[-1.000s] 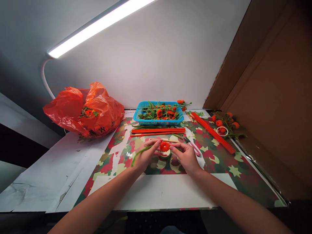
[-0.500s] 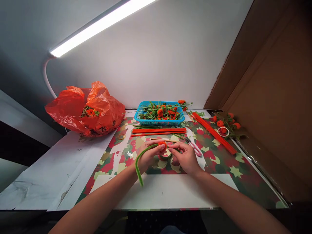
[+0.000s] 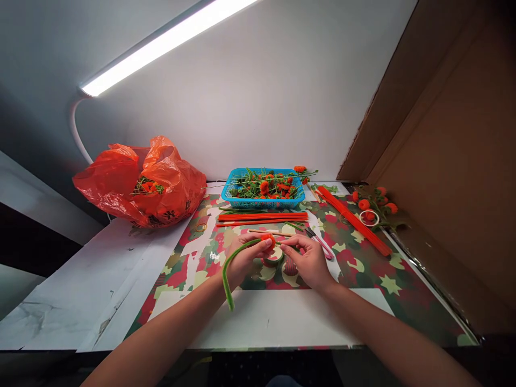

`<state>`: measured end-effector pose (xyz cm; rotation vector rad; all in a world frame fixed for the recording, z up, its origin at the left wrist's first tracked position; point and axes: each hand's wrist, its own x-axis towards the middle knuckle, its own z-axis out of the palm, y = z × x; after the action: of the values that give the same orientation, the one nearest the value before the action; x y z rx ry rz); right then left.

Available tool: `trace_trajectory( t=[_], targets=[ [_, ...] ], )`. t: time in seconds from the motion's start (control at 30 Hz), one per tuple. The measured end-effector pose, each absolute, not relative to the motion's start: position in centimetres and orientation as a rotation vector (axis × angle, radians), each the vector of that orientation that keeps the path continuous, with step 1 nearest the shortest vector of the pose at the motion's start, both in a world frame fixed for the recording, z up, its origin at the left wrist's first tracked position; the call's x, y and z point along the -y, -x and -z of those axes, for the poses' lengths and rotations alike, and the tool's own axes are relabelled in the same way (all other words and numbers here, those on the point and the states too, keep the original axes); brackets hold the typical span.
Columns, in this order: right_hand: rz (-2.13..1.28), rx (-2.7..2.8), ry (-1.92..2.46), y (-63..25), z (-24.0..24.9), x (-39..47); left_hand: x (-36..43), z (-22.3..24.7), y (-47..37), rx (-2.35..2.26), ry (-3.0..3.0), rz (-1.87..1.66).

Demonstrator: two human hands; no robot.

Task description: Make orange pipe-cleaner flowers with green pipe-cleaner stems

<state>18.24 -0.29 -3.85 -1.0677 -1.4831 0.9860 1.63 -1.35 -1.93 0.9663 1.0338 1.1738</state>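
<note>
My left hand (image 3: 245, 259) is closed around a small fuzzy orange flower (image 3: 267, 240), thumb pressed on its side. A green pipe cleaner (image 3: 226, 279) arches out over that hand and hangs down past the wrist. Just to the right, my right hand (image 3: 309, 264) pinches a thin green stem at the flower's base, its fingertips close to the left thumb. A roll of green tape (image 3: 274, 259) lies beneath the hands, partly hidden. Beside the right hand rests a pair of pink-handled scissors (image 3: 322, 246), partly covered.
Behind the hands lie orange pipe cleaners (image 3: 262, 217) and a blue basket (image 3: 264, 203) of orange flowers. An orange plastic bag (image 3: 177, 177) stands left. More orange strips (image 3: 358, 223) and finished flowers (image 3: 364, 205) lie right. A white sheet (image 3: 270, 320) covers the front edge.
Almost nothing differs. My right fingertips have shifted very slightly at the stem, while the left hand keeps its hold on the flower.
</note>
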Motion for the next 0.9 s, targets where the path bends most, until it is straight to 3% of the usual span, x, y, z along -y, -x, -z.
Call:
trace_trajectory(
  t=[0.73,0.9],
  targets=[
    [-0.854,1.697,1.108,-18.85,2.99,0.21,0.61,2.26,-0.66,-1.21,-1.321,-1.195],
    [-0.994,1.828,1.109,-18.66,3.01,0.27,0.52,2.55,-0.69,-1.178,-1.351,-1.184]
  ],
)
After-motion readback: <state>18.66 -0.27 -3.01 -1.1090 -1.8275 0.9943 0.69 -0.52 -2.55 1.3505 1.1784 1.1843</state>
